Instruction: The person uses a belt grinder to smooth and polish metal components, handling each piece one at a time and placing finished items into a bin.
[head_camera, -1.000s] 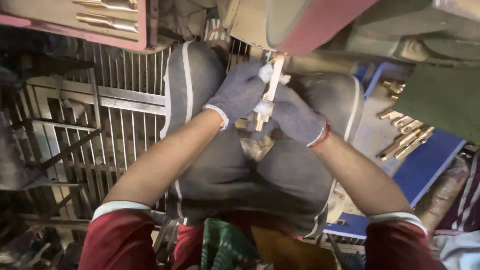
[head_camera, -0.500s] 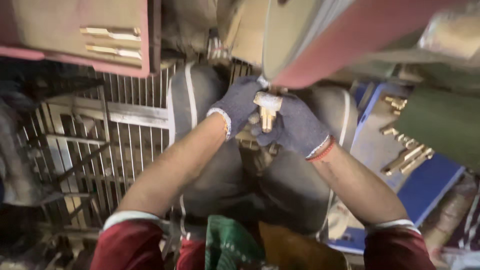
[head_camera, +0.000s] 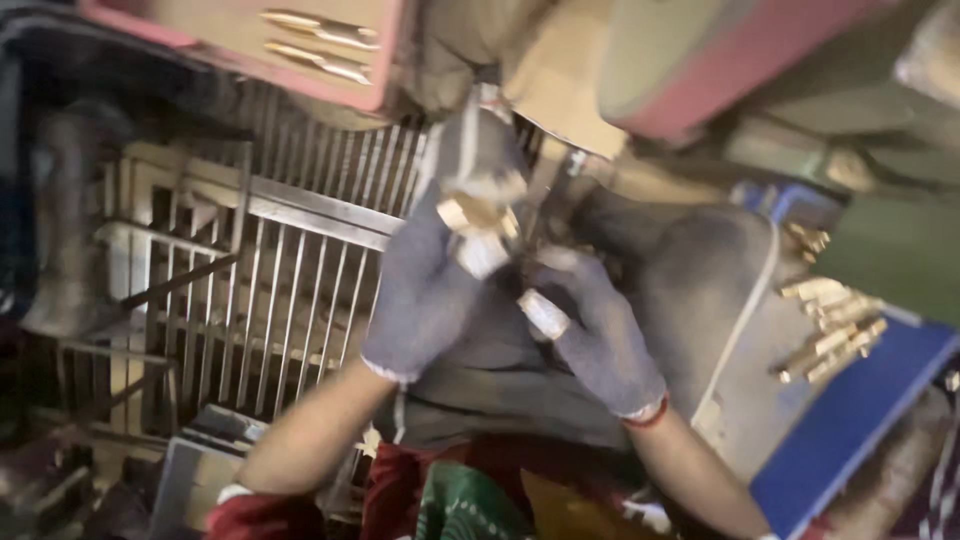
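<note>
Both of my hands wear grey-blue knit gloves and meet above my lap. My left hand (head_camera: 425, 290) is closed around a short brass part (head_camera: 470, 215) with a pale end, held upright at the fingertips. My right hand (head_camera: 600, 335) sits just beside and below it, and its taped fingertip touches the same cluster of metal near a thin dark rod (head_camera: 545, 195). The frame is blurred, so the exact shape of the part is unclear. My legs in dark grey trousers (head_camera: 690, 280) lie underneath.
A metal grille (head_camera: 290, 270) covers the floor at left. A blue tray (head_camera: 860, 400) at right carries several brass rods (head_camera: 830, 335). A pink-edged tray (head_camera: 300, 40) with two brass rods sits at the top left. Machine parts fill the top right.
The view has swung, so my hands now sit further left in frame. The brass part has stayed in my left hand, and my right hand has dropped slightly below it.
</note>
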